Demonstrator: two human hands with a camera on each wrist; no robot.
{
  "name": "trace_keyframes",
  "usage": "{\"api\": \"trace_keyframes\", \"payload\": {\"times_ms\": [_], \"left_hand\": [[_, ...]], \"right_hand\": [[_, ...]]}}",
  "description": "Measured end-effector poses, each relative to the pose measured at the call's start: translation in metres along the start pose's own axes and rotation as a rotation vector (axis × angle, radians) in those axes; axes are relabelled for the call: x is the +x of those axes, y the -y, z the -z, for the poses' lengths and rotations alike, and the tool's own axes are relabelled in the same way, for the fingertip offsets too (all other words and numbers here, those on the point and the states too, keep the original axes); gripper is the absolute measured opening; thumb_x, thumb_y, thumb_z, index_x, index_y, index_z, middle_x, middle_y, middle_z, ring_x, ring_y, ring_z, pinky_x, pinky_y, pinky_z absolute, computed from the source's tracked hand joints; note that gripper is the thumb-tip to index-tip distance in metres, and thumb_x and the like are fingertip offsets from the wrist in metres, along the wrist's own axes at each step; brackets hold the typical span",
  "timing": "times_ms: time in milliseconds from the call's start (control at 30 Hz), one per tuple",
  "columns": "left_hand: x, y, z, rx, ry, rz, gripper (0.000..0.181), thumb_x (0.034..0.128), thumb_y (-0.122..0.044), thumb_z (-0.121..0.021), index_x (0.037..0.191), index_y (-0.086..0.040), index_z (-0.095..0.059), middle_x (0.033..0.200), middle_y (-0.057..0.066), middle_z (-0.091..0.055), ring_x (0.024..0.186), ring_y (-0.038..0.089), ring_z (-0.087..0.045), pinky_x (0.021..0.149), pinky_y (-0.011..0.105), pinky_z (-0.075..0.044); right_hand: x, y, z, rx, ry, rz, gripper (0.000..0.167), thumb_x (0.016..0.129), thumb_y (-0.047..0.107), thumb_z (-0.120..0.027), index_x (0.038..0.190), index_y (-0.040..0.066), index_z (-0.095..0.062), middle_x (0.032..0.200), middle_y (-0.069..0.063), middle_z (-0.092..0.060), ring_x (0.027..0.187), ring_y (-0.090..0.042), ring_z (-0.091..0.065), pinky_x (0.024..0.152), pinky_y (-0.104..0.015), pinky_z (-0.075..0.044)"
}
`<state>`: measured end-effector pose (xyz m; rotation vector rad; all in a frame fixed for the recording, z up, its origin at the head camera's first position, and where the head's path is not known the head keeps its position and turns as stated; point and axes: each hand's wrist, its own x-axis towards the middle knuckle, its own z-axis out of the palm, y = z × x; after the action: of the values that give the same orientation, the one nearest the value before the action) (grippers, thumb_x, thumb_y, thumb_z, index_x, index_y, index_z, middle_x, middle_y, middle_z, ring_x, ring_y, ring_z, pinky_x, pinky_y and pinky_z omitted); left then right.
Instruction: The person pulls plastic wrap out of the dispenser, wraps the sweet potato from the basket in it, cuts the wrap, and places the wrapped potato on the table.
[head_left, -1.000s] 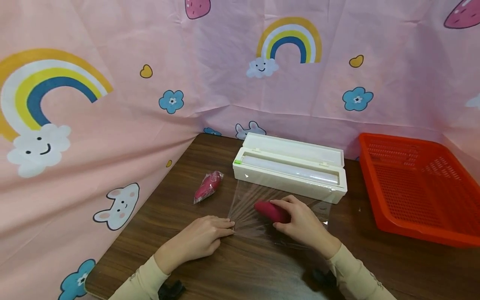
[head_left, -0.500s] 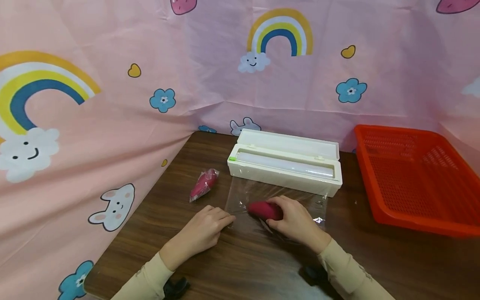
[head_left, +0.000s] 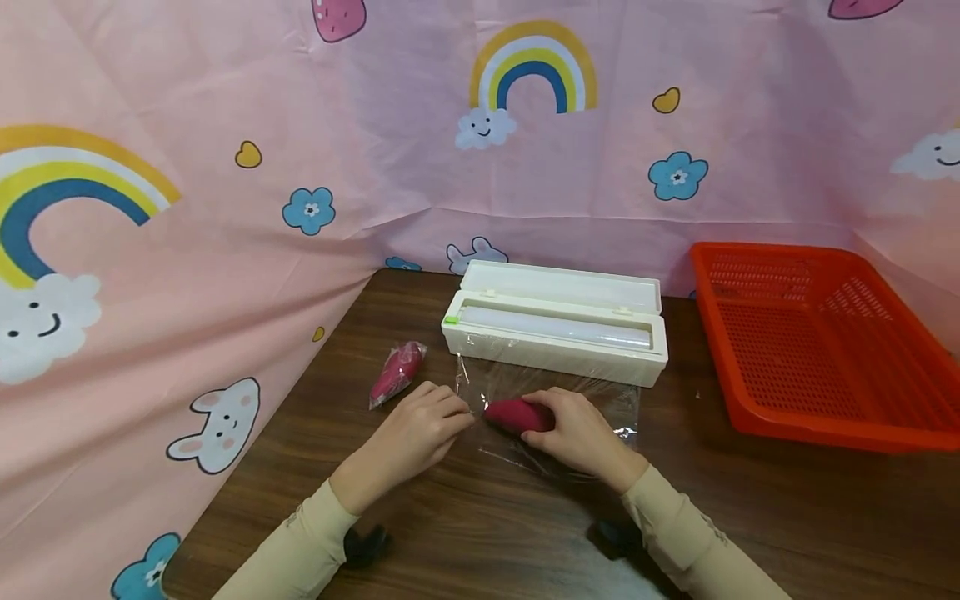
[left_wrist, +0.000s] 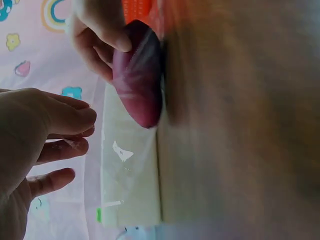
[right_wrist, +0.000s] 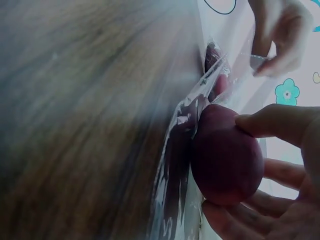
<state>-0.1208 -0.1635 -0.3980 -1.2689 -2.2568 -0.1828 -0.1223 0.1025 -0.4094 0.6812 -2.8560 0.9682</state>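
My right hand (head_left: 581, 429) grips a reddish-purple sweet potato (head_left: 502, 414) lying on a sheet of clear cling film (head_left: 603, 404). In the right wrist view, thumb and fingers curl around the smooth sweet potato (right_wrist: 225, 160). My left hand (head_left: 420, 425) pinches the film's near left edge and holds it up off the table. Film stretches from those fingers toward the sweet potato (left_wrist: 142, 85) in the left wrist view. The sheet runs out of an open white dispenser box (head_left: 555, 358) with a roll (head_left: 555, 325) inside.
A second sweet potato (head_left: 397, 372), wrapped in film, lies on the dark wooden table (head_left: 480, 533) left of the dispenser. A red plastic basket (head_left: 840, 429) stands at the right. Patterned pink cloth (head_left: 390, 142) hangs behind and at the left.
The left hand has lifted the film's edge from the table and moved up toward the sweet potato. The right hand still grips the sweet potato. The head view has shifted slightly.
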Motion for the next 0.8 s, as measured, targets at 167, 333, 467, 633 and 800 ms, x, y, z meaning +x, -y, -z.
{"api": "trace_keyframes", "payload": {"times_ms": [167, 333, 467, 633, 800], "left_hand": [[0.022, 0.002, -0.003, 0.013, 0.017, -0.027, 0.013, 0.0845, -0.008, -0.079, 0.095, -0.016, -0.081, 0.1, 0.0, -0.071, 0.096, 0.018, -0.062, 0.082, 0.033, -0.049], [0.045, 0.007, -0.014, 0.013, 0.033, -0.031, 0.014, 0.0803, -0.009, -0.081, 0.089, -0.02, -0.08, 0.098, 0.0, -0.064, 0.093, 0.019, -0.056, 0.079, 0.034, -0.047], [0.057, 0.009, -0.026, -0.009, 0.051, -0.043, 0.012, 0.0794, -0.012, -0.082, 0.088, -0.02, -0.079, 0.092, 0.0, -0.061, 0.088, 0.018, -0.053, 0.076, 0.033, -0.045], [0.061, 0.01, -0.031, -0.068, 0.029, 0.018, 0.014, 0.0803, -0.015, -0.085, 0.093, -0.016, -0.078, 0.091, 0.0, -0.063, 0.087, 0.018, -0.056, 0.072, 0.032, -0.045], [0.062, 0.009, -0.036, -0.111, 0.022, 0.13, 0.019, 0.0821, -0.02, -0.086, 0.091, -0.013, -0.07, 0.086, -0.001, -0.063, 0.076, 0.014, -0.056, 0.066, 0.029, -0.047]], "right_hand": [[0.0, 0.0, 0.001, 0.002, 0.001, 0.008, 0.048, 0.079, 0.024, -0.085, 0.123, 0.009, -0.074, 0.105, -0.004, -0.071, 0.089, -0.015, -0.063, 0.075, -0.032, -0.05], [-0.001, -0.001, 0.002, -0.015, -0.012, 0.04, 0.048, 0.077, 0.022, -0.087, 0.121, 0.009, -0.075, 0.098, -0.002, -0.068, 0.083, -0.013, -0.059, 0.072, -0.029, -0.047], [0.0, -0.002, 0.003, -0.027, -0.01, 0.07, 0.048, 0.076, 0.022, -0.089, 0.12, 0.008, -0.076, 0.097, 0.0, -0.069, 0.083, -0.012, -0.06, 0.073, -0.029, -0.048], [0.003, -0.001, 0.003, -0.024, 0.007, 0.073, 0.048, 0.076, 0.024, -0.09, 0.119, 0.008, -0.076, 0.097, 0.0, -0.07, 0.083, -0.012, -0.06, 0.073, -0.029, -0.048], [0.002, -0.001, 0.004, 0.026, 0.003, 0.02, 0.059, 0.073, 0.02, -0.092, 0.125, 0.006, -0.069, 0.105, -0.004, -0.074, 0.09, -0.015, -0.067, 0.078, -0.033, -0.052]]}}
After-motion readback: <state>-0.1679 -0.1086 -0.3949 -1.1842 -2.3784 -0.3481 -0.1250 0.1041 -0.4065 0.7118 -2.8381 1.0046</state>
